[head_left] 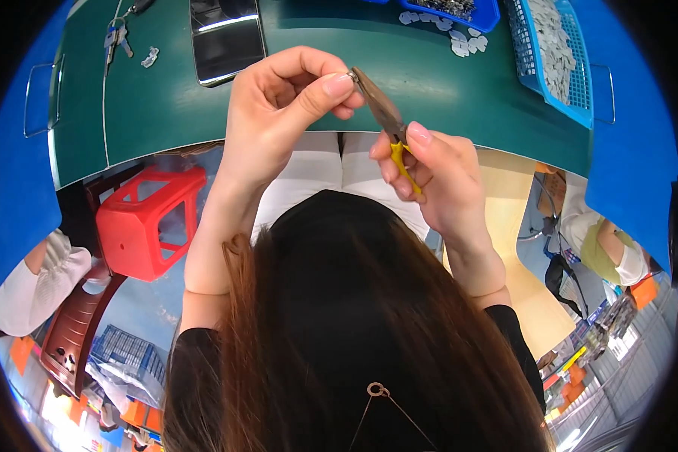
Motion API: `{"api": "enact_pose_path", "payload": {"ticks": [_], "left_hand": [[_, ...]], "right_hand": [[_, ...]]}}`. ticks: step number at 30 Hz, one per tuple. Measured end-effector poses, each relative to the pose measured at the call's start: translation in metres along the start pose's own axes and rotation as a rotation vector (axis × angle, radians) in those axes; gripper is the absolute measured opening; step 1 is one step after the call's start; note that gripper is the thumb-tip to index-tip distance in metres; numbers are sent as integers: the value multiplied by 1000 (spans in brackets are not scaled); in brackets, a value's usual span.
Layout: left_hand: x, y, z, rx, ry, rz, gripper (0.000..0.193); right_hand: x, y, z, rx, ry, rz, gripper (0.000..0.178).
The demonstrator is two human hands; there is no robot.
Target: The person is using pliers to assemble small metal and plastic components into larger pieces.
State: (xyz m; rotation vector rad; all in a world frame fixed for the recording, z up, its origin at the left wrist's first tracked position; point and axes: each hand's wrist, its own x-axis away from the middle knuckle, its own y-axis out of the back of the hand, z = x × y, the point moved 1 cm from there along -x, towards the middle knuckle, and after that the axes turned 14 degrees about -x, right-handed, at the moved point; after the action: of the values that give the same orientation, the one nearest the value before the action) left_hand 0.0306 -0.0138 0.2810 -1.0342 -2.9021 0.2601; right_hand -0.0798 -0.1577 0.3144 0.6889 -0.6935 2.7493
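Observation:
My left hand is closed in a pinch between thumb and forefinger on a tiny metal piece. Most of that piece is hidden by the fingertips, so its exact kind does not show. In my right hand is a pair of needle-nose pliers with yellow grips, pointing up and to the left. The tips of the pliers meet the metal piece right at my left fingertips. Whether the jaws are clamped on it I cannot tell. Both hands are held above the front edge of the green table.
A dark phone lies behind my left hand, with keys and a small clear piece farther left. At the back right are a blue tray, loose pale pieces and a filled blue basket. A red stool stands lower left.

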Motion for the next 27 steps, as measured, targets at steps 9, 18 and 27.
{"api": "enact_pose_path", "payload": {"ticks": [9, 18, 27], "left_hand": [[-3, 9, -1, 40, 16, 120, 14], [-1, 12, -1, 108, 70, 175, 16], [0, 14, -12, -105, 41, 135, 15]], "right_hand": [[-2, 2, -3, -183, -70, 109, 44], [-4, 4, -5, -250, -157, 150, 45], [-8, 8, -6, -278, -199, 184, 45]]}}
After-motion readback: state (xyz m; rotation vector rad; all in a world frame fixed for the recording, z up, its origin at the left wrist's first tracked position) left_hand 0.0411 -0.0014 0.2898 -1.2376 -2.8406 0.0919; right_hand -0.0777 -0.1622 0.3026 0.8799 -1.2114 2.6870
